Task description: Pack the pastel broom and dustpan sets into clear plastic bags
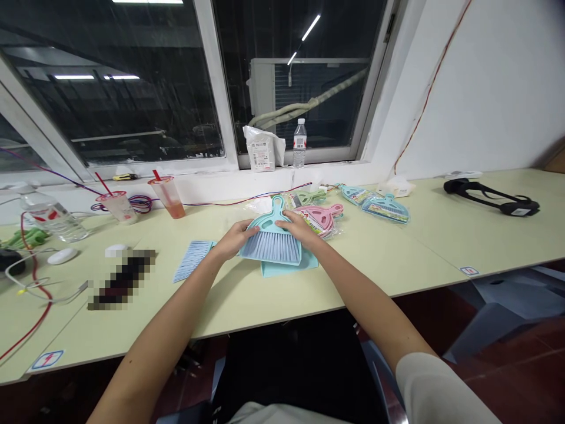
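A light blue mini brush (272, 242) with pale bristles lies on top of a matching blue dustpan (291, 265) on the pale green table (397, 259). My left hand (233, 238) grips the brush's left edge. My right hand (300, 227) holds its right shoulder near the handle. A blue printed card (193, 259) lies flat just left of my left hand.
Packaged brush sets, pink (322, 218) and blue (386, 207), lie behind. Two drink cups (170, 197) with straws, a water bottle (299, 143), a lying bottle (53, 219), a mouse (62, 255), cables and a black strap (489, 197) surround the spot. Windows stand behind.
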Demonstrator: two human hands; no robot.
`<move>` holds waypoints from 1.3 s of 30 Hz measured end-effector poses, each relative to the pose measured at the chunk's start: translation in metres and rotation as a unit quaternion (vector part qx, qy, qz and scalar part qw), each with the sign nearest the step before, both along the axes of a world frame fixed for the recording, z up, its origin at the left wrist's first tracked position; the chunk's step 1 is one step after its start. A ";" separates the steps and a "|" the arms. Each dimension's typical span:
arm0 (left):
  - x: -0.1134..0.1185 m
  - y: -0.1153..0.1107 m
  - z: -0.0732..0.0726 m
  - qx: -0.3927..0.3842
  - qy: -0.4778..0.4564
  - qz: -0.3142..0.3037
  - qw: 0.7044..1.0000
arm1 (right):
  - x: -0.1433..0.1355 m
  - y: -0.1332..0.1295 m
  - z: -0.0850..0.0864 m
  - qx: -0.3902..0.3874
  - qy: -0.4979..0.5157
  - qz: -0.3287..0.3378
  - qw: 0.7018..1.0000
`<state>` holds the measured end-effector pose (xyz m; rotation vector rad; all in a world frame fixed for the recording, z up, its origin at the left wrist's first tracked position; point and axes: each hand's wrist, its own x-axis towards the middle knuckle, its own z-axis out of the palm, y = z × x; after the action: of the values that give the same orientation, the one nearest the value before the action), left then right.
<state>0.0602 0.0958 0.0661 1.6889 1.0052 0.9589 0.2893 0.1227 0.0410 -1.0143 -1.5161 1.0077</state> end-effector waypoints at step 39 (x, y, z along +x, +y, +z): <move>0.003 0.014 -0.014 0.427 0.393 0.267 0.769 | -0.017 0.003 -0.014 0.037 0.112 -0.114 0.986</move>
<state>0.0628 0.1099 0.0523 2.7869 1.8558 1.1873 0.2726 0.1262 0.0269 -0.9636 -1.2137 0.8654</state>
